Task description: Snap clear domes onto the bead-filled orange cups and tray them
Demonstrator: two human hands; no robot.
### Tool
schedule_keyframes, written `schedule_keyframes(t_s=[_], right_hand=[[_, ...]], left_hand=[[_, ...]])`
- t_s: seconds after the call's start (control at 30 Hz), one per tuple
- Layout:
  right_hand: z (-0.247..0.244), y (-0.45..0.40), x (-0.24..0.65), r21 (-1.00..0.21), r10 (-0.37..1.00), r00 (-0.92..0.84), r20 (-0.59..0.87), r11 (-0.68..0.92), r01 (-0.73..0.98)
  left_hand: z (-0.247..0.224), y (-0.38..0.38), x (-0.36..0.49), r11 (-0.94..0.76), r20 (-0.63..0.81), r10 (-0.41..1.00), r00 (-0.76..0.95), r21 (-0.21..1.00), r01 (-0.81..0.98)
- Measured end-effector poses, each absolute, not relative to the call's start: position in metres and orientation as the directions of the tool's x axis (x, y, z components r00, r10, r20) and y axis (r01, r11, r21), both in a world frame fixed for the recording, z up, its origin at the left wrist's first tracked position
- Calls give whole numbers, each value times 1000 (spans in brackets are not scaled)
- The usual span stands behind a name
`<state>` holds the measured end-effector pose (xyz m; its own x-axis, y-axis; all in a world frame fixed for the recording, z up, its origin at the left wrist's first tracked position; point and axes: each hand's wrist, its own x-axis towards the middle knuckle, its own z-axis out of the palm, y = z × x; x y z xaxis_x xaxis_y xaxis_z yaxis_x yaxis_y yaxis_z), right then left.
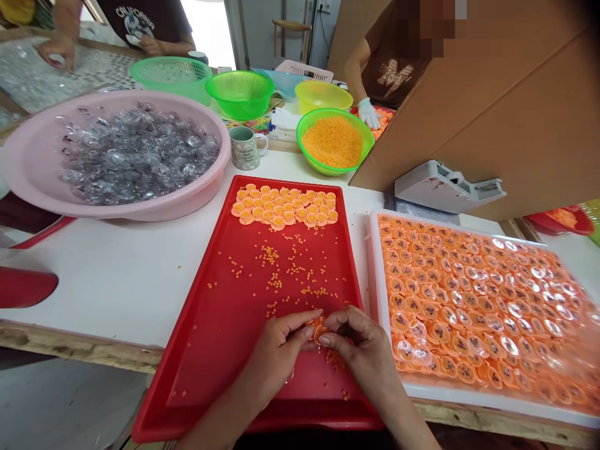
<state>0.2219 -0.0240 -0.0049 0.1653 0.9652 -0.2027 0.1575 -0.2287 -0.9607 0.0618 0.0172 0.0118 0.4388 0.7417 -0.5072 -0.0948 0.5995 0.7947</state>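
Note:
Both hands meet over the near end of a red tray [197, 350]. Between the fingertips of my left hand [281, 340] and my right hand [359, 340] is a small round orange piece [319, 328], pinched from both sides and partly covered by the fingers. Something clear and shiny shows just under the left fingers, too hidden to name. Small orange pellets [276, 281] lie scattered over the tray. At its far end, several round orange cups [285, 203] sit close together in rows, with orange pellets in them.
At right stands a white tray [375, 275] packed with orange round pieces under shiny clear covers. A pink basin [28, 181] of clear domes is at left. Beyond are a mug [245, 150], a green bowl [307, 159] of orange pellets, a tape dispenser [445, 184] and cardboard [506, 100]. Two people work opposite.

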Motion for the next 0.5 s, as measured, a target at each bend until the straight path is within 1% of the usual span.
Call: schedule_keyframes(t_s=[0.17, 0.23, 0.37, 0.5], right_hand=[[-8, -29, 220, -964, 950, 213, -229, -252, 89], [-8, -31, 220, -964, 958, 216, -187, -222, 150], [-4, -34, 220, -951, 969, 241, -45, -116, 287], [3, -35, 221, -960, 973, 229, -32, -94, 264]], left_hand=[[14, 16, 63, 479, -454, 780, 431, 876, 57], [15, 14, 63, 457, -443, 786, 432, 886, 77], [12, 13, 65, 408, -400, 819, 412, 910, 73], [10, 12, 63, 356, -354, 842, 407, 932, 74]])
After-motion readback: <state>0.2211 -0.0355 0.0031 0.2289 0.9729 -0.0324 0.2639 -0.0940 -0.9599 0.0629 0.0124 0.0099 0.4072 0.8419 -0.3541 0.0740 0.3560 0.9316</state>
